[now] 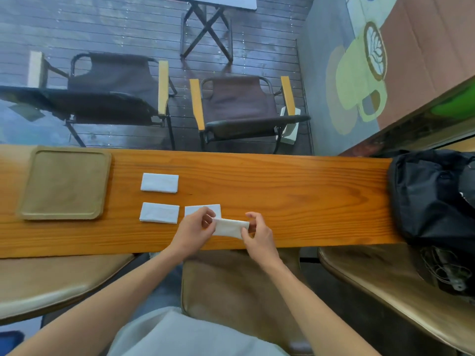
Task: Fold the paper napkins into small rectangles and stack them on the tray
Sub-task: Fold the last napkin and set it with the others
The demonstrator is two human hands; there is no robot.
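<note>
Both hands are clamped on one napkin: the left hand pinches its left end, the right hand pinches its right end, and the paper is held just above the near part of the wooden counter, mid-fold as far as I can judge. Three folded napkins lie on the counter, none on the tray yet: a far napkin, a near-left napkin and a third napkin partly under the left hand. Risks, as I judge them: the paper is thin, so pulling the ends apart w/ too much tension could tear it or spring the crease open; an uneven pinch would give a skewed rectangle that won't stack flat; the left wrist hangs right over the third napkin and could nudge it or flip it open (the counter's near edge is close too, so a dropped piece might slide off). Hard to make out: how many layers the held napkin has, where its crease runs, and the fingertips behind it; the third napkin's near edge is hidden. A black bag sits at the right end, well apart from the work.
</note>
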